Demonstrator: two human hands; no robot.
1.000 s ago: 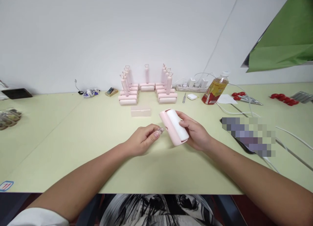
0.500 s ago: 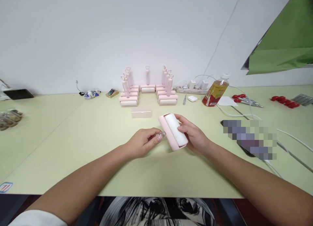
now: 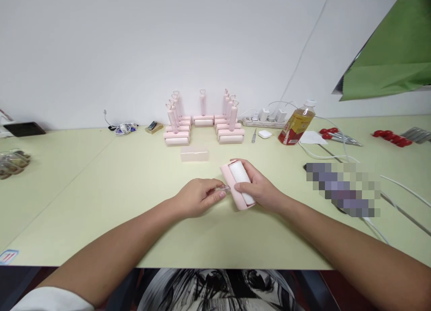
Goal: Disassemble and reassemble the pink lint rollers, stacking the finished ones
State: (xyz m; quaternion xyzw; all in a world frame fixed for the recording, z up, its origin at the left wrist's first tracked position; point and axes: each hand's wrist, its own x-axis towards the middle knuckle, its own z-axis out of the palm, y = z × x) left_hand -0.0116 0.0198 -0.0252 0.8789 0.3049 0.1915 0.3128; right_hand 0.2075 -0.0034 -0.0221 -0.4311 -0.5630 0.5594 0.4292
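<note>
Tilted in front of me is a pink lint roller head [image 3: 238, 195] with a white sticky roll [image 3: 240, 173] in it. My right hand [image 3: 257, 183] grips it, the thumb lying across the roll. My left hand [image 3: 201, 196] pinches a clear handle [image 3: 222, 189], whose tip meets the pink side of the head; most of the handle is hidden by the fingers. Behind my hands, a translucent pink cover [image 3: 194, 154] lies on the table. Farther back, several pink lint rollers [image 3: 177, 136] stand in rows with their handles upright.
A drink bottle [image 3: 297, 124] and a power strip [image 3: 262, 122] stand at the back right. Red-handled tools [image 3: 332, 133], white cables and a blurred-out object [image 3: 341, 190] lie to the right. At far left are a dark phone [image 3: 24, 129] and clear packages [image 3: 13, 163].
My right thumb has shifted across the roll onto the pink edge. The head has turned slightly, and the handle tip now touches it more closely. The left hand moved a little to the right.
</note>
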